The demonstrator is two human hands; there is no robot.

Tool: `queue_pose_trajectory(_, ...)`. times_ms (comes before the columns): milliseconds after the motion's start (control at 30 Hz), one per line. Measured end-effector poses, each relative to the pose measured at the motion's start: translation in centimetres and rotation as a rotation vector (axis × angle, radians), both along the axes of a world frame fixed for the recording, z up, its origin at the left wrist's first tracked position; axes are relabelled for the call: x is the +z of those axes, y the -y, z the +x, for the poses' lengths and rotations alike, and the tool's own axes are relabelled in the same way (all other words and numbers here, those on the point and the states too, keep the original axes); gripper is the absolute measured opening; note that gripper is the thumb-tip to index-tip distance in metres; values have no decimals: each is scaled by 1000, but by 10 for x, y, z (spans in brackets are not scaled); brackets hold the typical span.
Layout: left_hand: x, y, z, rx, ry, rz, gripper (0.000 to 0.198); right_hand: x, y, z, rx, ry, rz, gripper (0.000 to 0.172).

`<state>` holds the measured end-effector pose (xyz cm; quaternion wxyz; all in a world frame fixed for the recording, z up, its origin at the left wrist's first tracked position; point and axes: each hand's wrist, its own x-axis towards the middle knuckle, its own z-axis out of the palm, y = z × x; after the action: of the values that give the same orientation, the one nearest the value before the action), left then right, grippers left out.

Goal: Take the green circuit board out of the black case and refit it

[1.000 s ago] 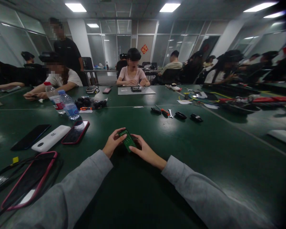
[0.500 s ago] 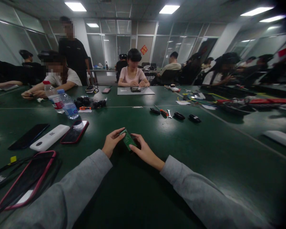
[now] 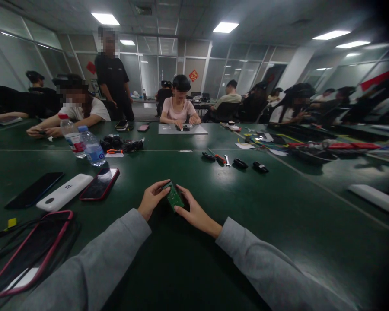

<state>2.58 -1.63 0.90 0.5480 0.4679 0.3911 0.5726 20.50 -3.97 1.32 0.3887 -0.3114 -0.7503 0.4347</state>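
Note:
A small green circuit board [image 3: 174, 196] is tilted up off the dark green table [image 3: 278, 207], held between both my hands. My left hand [image 3: 151, 199] pinches its upper left edge with thumb and fingertips. My right hand [image 3: 192, 211] grips the right and lower side, fingers curled round it. Both arms wear grey sleeves and rest on the table.
Left of my hands lie a red-cased phone [image 3: 100, 184], a white power bank [image 3: 65, 198], a black phone [image 3: 35, 190] and a pink-edged tablet [image 3: 29, 252]. Two water bottles [image 3: 91, 146] stand further back. Small tools [image 3: 220, 158] lie mid-table. Several people sit around; one stands at the left.
The board has been tipped more upright between my fingers. The view has tilted slightly, and the standing person at the back left has walked to the right.

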Motion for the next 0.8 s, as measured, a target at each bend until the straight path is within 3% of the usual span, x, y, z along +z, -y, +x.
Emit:
queue_pose_trajectory(100,0,-1,0,-21,29,-6,49,-3,0,-2,-134,25,123,63)
queue_pose_trajectory(200,0,-2,-1,-38,121,-121,61,-2,-1,-2,-347,75,289,65)
queue_pose_trajectory(333,-1,3,5,-144,281,-288,55,2,-2,1,-497,185,425,64)
queue_pose_trajectory(500,-1,14,18,-210,256,-229,50,-1,-5,1,-467,302,532,69)
queue_pose_trajectory(800,-1,12,17,-185,204,-238,43,-5,-7,0,-375,288,551,66)
